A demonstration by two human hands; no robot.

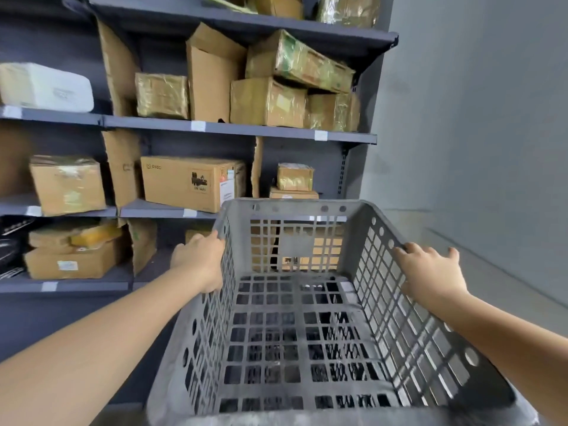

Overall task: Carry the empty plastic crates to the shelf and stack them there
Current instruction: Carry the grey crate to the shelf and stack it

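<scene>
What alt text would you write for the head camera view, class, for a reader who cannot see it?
A person holds an empty grey plastic crate by its side rims, left hand and right hand gripping it, in front of a dark shelf unit stocked with cardboard boxes.

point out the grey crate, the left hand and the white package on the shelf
grey crate (pixel 307 207): head view, on the far rim.
left hand (pixel 199 259): head view, on the back of the hand, gripping the crate's left rim.
white package (pixel 43 87): head view, on its front face, upper left shelf.
</scene>
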